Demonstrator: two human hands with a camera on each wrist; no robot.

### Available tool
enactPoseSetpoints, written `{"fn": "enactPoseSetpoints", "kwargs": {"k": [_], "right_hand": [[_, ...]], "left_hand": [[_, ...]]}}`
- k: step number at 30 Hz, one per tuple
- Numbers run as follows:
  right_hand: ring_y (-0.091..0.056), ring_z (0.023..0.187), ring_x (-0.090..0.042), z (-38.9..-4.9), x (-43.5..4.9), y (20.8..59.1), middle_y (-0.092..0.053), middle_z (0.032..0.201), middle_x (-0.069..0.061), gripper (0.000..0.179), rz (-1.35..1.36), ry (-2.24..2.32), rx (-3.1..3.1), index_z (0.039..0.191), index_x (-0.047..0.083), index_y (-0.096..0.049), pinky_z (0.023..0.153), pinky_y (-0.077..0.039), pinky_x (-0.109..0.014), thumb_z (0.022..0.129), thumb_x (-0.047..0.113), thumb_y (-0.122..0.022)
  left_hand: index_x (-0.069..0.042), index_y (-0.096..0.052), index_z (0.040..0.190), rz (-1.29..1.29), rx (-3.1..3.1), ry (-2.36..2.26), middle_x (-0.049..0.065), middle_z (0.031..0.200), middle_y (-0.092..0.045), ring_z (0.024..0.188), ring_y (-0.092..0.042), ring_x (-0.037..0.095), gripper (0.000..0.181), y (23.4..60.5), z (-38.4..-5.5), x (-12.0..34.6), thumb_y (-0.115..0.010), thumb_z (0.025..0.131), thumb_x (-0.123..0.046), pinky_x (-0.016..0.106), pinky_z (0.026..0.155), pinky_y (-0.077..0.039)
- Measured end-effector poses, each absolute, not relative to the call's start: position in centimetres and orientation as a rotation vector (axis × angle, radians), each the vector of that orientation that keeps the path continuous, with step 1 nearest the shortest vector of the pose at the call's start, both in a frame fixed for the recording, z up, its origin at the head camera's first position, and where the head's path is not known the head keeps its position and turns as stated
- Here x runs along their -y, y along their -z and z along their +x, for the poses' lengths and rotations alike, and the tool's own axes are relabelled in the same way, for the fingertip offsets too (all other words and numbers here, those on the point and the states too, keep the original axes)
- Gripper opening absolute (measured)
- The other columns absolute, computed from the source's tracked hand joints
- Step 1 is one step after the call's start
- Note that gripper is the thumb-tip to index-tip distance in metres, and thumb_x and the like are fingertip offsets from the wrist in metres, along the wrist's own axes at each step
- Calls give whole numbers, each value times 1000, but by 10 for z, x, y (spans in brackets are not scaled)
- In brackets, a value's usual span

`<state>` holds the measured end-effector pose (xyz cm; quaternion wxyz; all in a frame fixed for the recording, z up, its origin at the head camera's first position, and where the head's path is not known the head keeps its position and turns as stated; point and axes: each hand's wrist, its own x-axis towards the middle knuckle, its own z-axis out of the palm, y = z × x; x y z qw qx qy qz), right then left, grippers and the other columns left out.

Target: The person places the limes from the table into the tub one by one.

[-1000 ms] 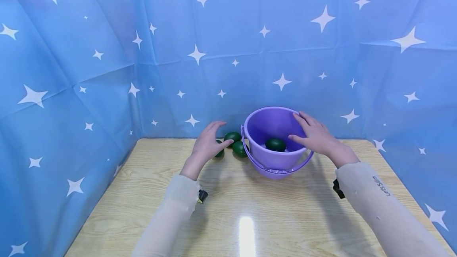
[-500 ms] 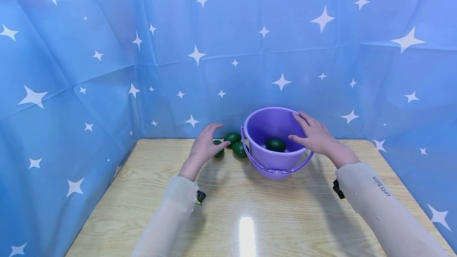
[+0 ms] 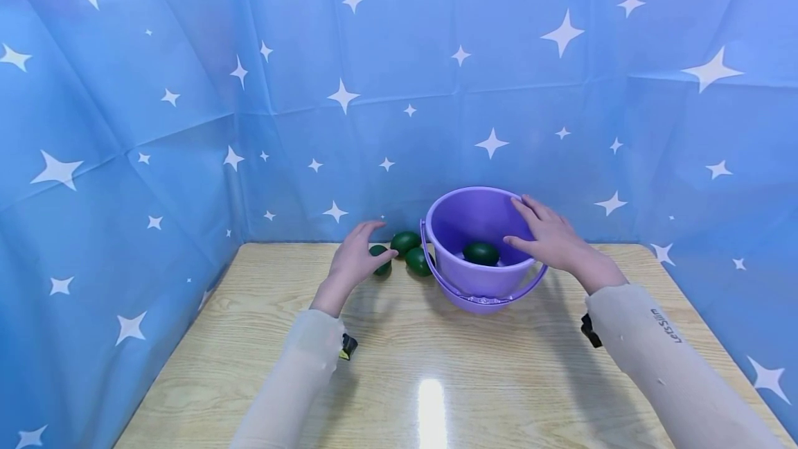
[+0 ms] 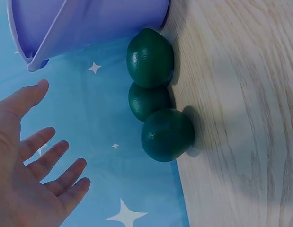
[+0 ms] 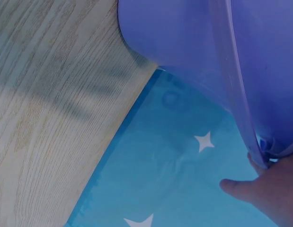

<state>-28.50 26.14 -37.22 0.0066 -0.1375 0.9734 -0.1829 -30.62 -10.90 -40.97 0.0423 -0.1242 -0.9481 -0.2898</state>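
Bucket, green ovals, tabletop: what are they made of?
Bucket: likely molded plastic, satin; smooth purple walls, thin rim.
Green ovals: glossy, with small bright highlights; maybe plastic replicas, but waxy fruit skin isn't ruled out.
Tabletop: wood or wood-look laminate; streaky grain, glossy light reflection.

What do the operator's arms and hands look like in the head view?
Left hand and right hand show no gloves. Both arms wear long, pale off-white fabric sleeves; the right one carries small dark lettering, seemingly "LetsSlim". A small black block shows beside each cuff, the left one with a yellow patch.
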Motion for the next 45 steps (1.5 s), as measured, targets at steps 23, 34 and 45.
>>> {"fn": "enactPoseSetpoints", "kwargs": {"k": [23,34,45], "right_hand": [[-10,149,-52,-286,-261,371,-9,165,-26,85,-436,569,-3041,161,9,-12,115,-10,-76,99,51,-53],[-11,149,-52,-287,-261,372,-9,165,-26,85,-435,566,-3051,160,9,-13,116,-12,-75,99,52,-52],[-11,149,-52,-287,-261,374,-10,165,-25,84,-439,559,-3064,160,8,-14,116,-13,-74,99,50,-53]], "left_hand": [[-19,-45,149,-341,2939,883,6,155,-44,143,-43,31,69,423,-315,115,-73,89,-42,53,114,-41],[-18,-43,151,-328,2986,879,8,158,-41,145,-40,33,74,429,-317,118,-72,89,-46,54,116,-39],[-18,-43,151,-289,2999,893,8,158,-41,145,-40,33,74,440,-320,120,-72,89,-46,54,115,-39]]}}
